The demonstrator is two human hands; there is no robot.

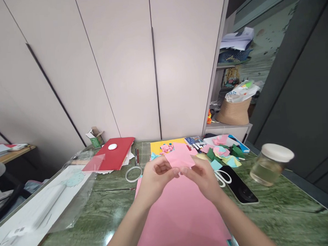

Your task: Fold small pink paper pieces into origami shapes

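Both the left hand [156, 176] and right hand [201, 176] pinch a small, flat pink paper square [179, 158] between fingertips.

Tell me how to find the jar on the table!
Start at the green table and follow its right edge, past the hands and the black phone. The jar stands just right of the phone, apart from the paper scraps. It is the only clear glass thing there, with a white lid and yellowish liquid inside.
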